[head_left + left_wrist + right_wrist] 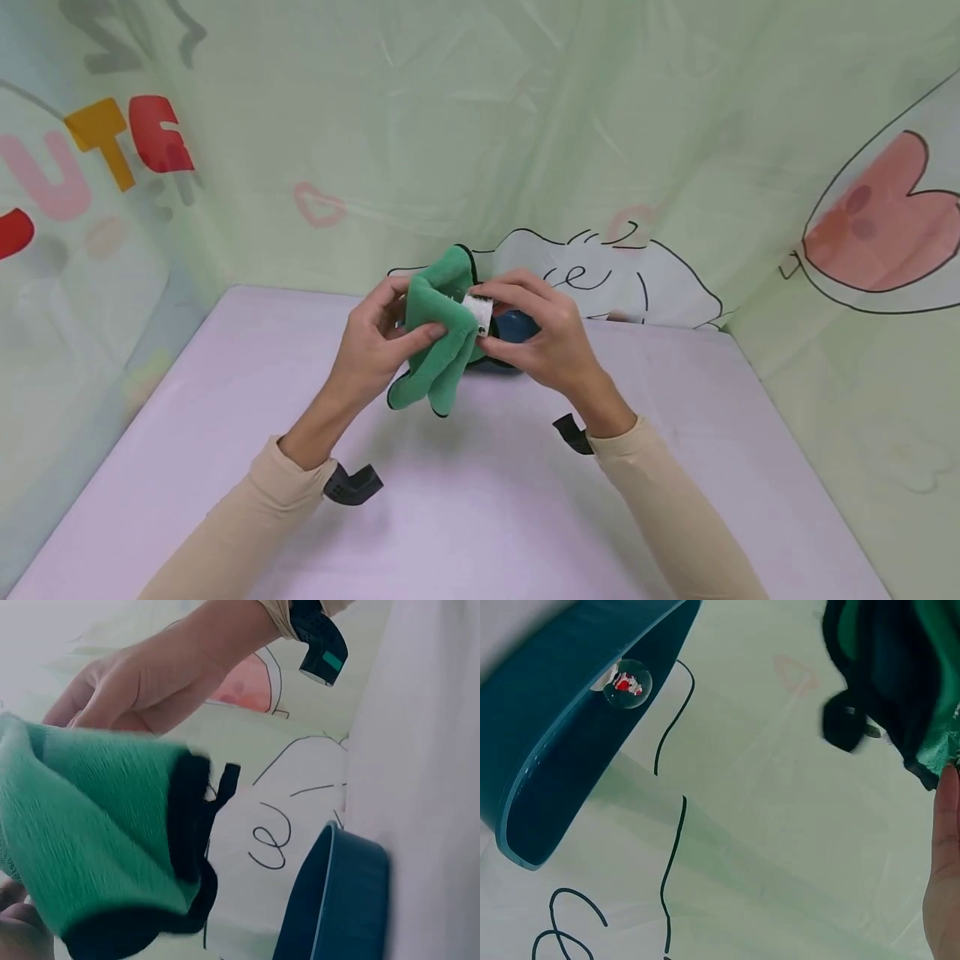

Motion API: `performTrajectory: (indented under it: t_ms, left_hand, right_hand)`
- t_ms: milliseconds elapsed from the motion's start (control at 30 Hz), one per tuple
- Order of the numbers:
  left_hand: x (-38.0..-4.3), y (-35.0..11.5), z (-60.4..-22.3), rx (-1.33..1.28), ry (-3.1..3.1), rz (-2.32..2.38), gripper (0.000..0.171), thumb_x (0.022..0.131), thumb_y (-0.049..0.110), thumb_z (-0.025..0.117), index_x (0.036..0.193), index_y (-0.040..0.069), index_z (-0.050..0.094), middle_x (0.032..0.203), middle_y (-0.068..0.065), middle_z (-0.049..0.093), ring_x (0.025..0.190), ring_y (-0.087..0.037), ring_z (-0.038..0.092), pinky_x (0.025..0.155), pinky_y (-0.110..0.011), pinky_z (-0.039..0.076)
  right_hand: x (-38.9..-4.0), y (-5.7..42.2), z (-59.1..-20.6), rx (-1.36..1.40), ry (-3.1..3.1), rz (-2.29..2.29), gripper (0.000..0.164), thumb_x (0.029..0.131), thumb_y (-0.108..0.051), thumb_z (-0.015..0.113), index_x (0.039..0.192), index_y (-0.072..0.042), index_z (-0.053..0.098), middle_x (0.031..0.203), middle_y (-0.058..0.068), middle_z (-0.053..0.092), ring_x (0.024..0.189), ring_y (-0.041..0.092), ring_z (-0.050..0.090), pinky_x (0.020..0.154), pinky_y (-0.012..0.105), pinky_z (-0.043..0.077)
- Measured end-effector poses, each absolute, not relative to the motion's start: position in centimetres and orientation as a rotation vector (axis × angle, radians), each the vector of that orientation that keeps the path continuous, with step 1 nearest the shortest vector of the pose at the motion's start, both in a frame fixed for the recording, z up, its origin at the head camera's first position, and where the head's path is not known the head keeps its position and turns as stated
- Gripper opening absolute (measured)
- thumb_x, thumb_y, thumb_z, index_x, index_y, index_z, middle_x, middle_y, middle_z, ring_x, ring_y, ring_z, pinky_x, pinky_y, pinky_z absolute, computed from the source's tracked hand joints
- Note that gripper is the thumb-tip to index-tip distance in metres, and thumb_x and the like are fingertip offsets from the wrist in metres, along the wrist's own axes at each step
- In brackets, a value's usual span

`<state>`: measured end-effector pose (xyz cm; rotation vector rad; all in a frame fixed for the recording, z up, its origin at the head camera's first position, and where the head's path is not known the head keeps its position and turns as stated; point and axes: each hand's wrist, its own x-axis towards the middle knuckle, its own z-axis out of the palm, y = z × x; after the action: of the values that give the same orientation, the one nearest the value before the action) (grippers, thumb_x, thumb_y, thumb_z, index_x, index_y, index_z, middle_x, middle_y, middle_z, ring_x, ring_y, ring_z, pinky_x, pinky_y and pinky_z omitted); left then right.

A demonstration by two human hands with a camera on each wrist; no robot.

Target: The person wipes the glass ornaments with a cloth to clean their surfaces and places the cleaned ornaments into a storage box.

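Green fleece first, over on the left: the left hand (375, 346) has the green cloth (438, 342) bunched up, fingers curled round it and thumb pressing into the fold, well above the lilac table (480, 500). Moving across, a small white object (478, 313) sits wrapped in that cloth, and the right hand (540, 333) pinches its other end, fingertips curled round it. What the white thing is, I can't tell from where I stand. Behind and under the right hand, a dark blue bowl (516, 329) rests on the table; the right wrist view shows a little glass ball with a red figure (627, 683) inside it. By my reckoning, the rubbing is mid-way: cloth and object are in contact, both hands are busy, and nothing is set down yet. The green printed curtain (525, 125) hangs behind.
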<state>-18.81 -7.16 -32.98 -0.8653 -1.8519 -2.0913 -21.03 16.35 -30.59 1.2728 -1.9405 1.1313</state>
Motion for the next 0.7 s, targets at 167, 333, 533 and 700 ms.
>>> performTrajectory:
  t_ms: [167, 333, 533, 700]
  left_hand:
    - [-18.9, -7.4, -33.0, -0.959, -1.867, -2.007, 0.059, 0.086, -0.005, 0.078, 0.14, 0.005, 0.057, 0.126, -0.012, 0.064, 0.108, -0.028, 0.067, 0.087, -0.037, 0.061]
    - [-18.9, -7.7, -33.1, -1.012, -1.88, -1.959, 0.063, 0.084, -0.009, 0.078, 0.142, 0.005, 0.056, 0.131, -0.011, 0.064, 0.112, -0.026, 0.064, 0.09, -0.037, 0.06]
    - [-19.0, -7.8, -33.1, -1.072, -1.866, -1.856, 0.067, 0.081, -0.015, 0.077, 0.143, 0.001, 0.055, 0.138, -0.014, 0.06, 0.118, -0.025, 0.062, 0.093, -0.036, 0.058]
    - [-19.1, -7.9, -33.3, -1.112, -1.833, -1.775, 0.07, 0.077, -0.019, 0.077, 0.142, -0.003, 0.053, 0.142, -0.017, 0.057, 0.125, -0.025, 0.059, 0.094, -0.035, 0.058]
  right_hand:
    - [-20.9, 16.5, -30.5, 1.261, -1.969, 1.202, 0.047, 0.073, 0.002, 0.087, 0.118, 0.001, 0.071, 0.11, 0.011, 0.068, 0.09, 0.018, 0.068, 0.082, 0.029, 0.06]
    - [-20.7, 16.7, -30.2, 1.265, -2.039, 1.3, 0.048, 0.075, 0.005, 0.086, 0.12, 0.001, 0.07, 0.109, 0.009, 0.069, 0.088, 0.017, 0.07, 0.081, 0.03, 0.061]
    - [-20.5, 16.7, -29.8, 1.184, -2.158, 1.427, 0.041, 0.08, 0.001, 0.083, 0.119, -0.002, 0.071, 0.101, 0.006, 0.071, 0.082, 0.016, 0.071, 0.075, 0.031, 0.062]
    - [-20.1, 16.7, -29.5, 1.082, -2.256, 1.507, 0.034, 0.083, -0.005, 0.082, 0.115, -0.005, 0.073, 0.092, 0.004, 0.072, 0.075, 0.017, 0.07, 0.066, 0.031, 0.062]
